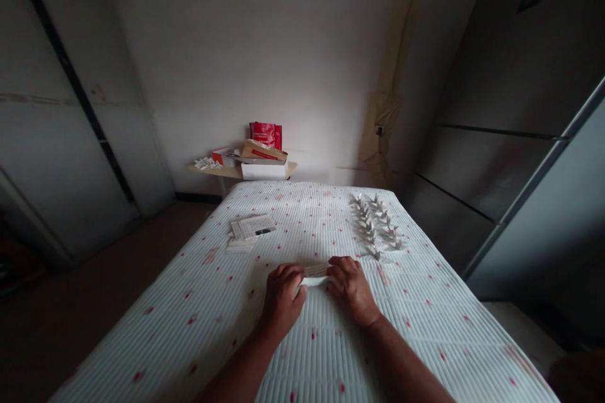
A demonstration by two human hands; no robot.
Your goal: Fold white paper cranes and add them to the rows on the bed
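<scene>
A folded strip of printed paper (pixel 316 272) lies between my hands, low over the quilted bed cover. My left hand (pixel 284 293) grips its left end, thumb in front and fingers behind. At the other end, my right hand (pixel 350 286) pinches the paper with curled fingers. Print shows on the upper part of the strip, and its front edge is plain white. Beyond my right hand stand several folded paper cranes (pixel 371 220) in rough rows. Past my left hand rests a stack of printed paper sheets (pixel 250 230).
The bed cover (pixel 198 321) is white, ribbed and dotted with red. Behind the bed, a small table (pixel 227 172) bears a white box (pixel 265 170), a red bag (pixel 265 133) and a pile of small white pieces (pixel 207 164). A dark cabinet (pixel 496 138) stands at the right.
</scene>
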